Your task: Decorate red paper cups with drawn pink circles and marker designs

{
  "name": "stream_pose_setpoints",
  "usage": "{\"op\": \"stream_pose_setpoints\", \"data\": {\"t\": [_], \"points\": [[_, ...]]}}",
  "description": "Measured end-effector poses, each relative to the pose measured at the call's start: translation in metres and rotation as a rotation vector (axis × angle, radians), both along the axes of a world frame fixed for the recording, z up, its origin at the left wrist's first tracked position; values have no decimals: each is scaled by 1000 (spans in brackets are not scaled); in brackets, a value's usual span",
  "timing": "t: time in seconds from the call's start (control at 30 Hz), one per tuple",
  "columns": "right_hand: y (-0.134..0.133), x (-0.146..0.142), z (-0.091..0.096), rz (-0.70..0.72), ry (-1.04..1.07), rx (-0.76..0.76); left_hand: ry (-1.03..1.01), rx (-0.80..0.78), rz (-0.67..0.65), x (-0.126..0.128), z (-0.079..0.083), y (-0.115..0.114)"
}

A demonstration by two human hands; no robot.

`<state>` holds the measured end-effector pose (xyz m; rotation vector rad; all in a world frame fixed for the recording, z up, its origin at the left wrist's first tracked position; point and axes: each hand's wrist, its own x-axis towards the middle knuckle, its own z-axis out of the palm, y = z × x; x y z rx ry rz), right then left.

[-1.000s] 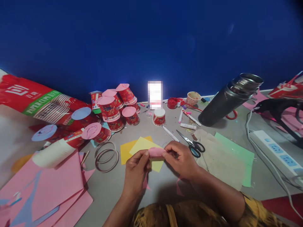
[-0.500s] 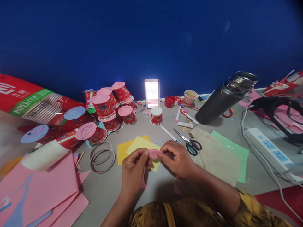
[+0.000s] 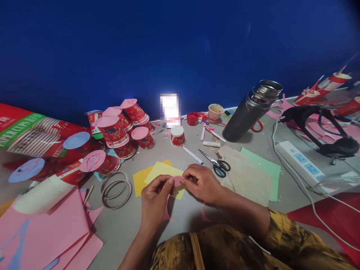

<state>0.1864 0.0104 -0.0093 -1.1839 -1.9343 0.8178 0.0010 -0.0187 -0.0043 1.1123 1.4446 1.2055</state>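
A small pink piece of paper (image 3: 177, 181) is stretched between my two hands, above the table. My left hand (image 3: 157, 193) pinches its left edge between thumb and fingers. At the opposite edge, my right hand (image 3: 201, 183) grips it the same way. Beneath them lie a pale yellow sheet (image 3: 157, 170) and a darker yellow sheet (image 3: 137, 183). Pink scraps (image 3: 206, 213) rest on the table close to my body, partly hidden by my hands. Scissors (image 3: 216, 164) with black handles lie open beyond my right hand. A red paper cup (image 3: 178, 138) stands upside down farther back.
Red cups with pink paper tops (image 3: 112, 131) are stacked at the left, behind tape rings (image 3: 116, 190) and pink sheets (image 3: 56, 232). A dark flask (image 3: 247, 114), markers (image 3: 192, 155), green paper (image 3: 274, 180) and a white power strip (image 3: 300, 161) occupy the right.
The view has turned slightly to the right, so things on the table appear shifted left. Both hands still hold the pink paper in much the same pose.
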Motion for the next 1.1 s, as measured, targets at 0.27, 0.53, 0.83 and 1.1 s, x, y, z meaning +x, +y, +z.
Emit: {"op": "stream_pose_setpoints", "data": {"t": [0.27,0.53,0.83,1.1], "points": [[-2,-1,7,-12,80,-130,-25,-63,-15,2,5,1],[6,0,12,-22,458,-516,-349,-126,-63,3,-1,2],[7,-1,16,-6,497,-637,-357,-129,-149,5,6,3],[9,3,10,47,568,-654,-478,-251,-38,14,2,10]]}}
